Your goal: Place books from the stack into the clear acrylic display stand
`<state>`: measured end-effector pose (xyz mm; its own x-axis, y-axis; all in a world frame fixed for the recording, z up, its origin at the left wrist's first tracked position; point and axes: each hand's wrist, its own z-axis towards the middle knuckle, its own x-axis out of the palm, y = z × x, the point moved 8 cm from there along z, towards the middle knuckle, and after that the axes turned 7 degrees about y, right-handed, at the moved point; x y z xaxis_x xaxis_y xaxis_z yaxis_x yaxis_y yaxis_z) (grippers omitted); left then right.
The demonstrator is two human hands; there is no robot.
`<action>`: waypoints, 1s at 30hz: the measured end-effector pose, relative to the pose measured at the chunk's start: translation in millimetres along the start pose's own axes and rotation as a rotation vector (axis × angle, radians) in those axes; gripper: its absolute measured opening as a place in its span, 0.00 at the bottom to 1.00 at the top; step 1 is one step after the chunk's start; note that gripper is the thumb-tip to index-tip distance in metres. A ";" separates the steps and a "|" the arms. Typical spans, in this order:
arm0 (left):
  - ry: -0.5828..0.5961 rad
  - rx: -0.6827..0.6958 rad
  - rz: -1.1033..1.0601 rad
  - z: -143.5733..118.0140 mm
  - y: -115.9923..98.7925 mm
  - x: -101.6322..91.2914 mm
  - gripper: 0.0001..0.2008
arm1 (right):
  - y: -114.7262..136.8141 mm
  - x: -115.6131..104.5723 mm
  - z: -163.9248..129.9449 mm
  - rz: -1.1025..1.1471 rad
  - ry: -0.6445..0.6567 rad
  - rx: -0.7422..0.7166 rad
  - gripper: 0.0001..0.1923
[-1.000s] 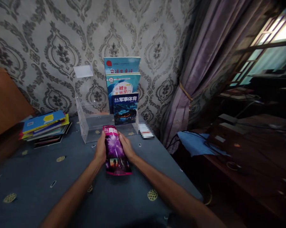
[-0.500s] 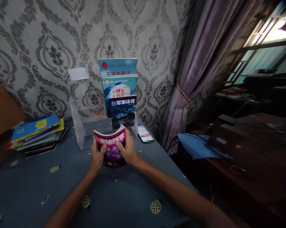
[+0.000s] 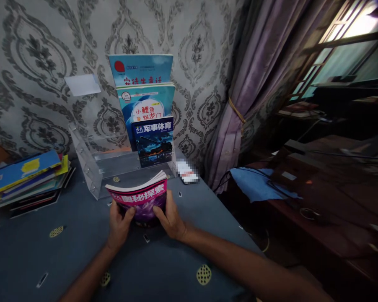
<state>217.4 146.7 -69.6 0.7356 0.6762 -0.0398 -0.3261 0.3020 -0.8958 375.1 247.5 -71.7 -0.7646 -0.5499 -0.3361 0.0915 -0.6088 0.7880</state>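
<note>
Both hands grip a pink-and-purple magazine [image 3: 138, 200] by its near edge, low over the blue tablecloth [image 3: 164, 268] and just in front of a clear acrylic rack [image 3: 91, 167]. The left hand [image 3: 118, 224] clasps the near left corner, thumb on the cover and the other fingers hidden beneath. The right hand [image 3: 170, 218] clasps the near right side the same way, thumb laid across the cover, fingers curled under — neither hand is spread.

The magazine tips up at its far edge, so its white page block shows and the lower cover art is foreshortened and dim. Its title is in large white Chinese characters; only the last few can be made out, roughly 奥秘探索.

In the rack stand three books: the front dark blue book [image 3: 153, 140] reads 军事体育, the middle one [image 3: 146, 111] 小鲤鱼跳龙门, and the rear one [image 3: 141, 69] is partly covered. At far left a stack of books [image 3: 25, 178] is cut off by the frame edge.
</note>
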 end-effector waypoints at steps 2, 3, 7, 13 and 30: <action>-0.002 -0.005 0.006 -1.4 1.2 -0.3 0.25 | 0.9 0.1 0.9 -0.009 0.010 0.000 0.27; -0.006 -0.005 0.011 -1.8 1.4 -0.5 0.25 | 1.8 -0.1 1.2 -0.008 0.013 -0.007 0.26; -0.016 -0.018 0.044 -2.6 4.7 -1.9 0.25 | 7.4 -1.9 0.9 0.003 0.011 -0.072 0.25; -0.008 -0.042 0.035 -4.3 11.1 -2.8 0.24 | 2.7 -3.0 -1.0 -0.021 -0.003 -0.038 0.26; 0.034 -0.175 -0.060 -4.8 44.0 -5.8 0.29 | -2.6 -4.5 -5.9 -0.062 -0.045 0.016 0.22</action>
<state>201.6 152.8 -110.9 0.7714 0.6364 0.0032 -0.1755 0.2176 -0.9601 382.0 248.2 -75.3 -0.7965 -0.4848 -0.3612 0.0333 -0.6318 0.7744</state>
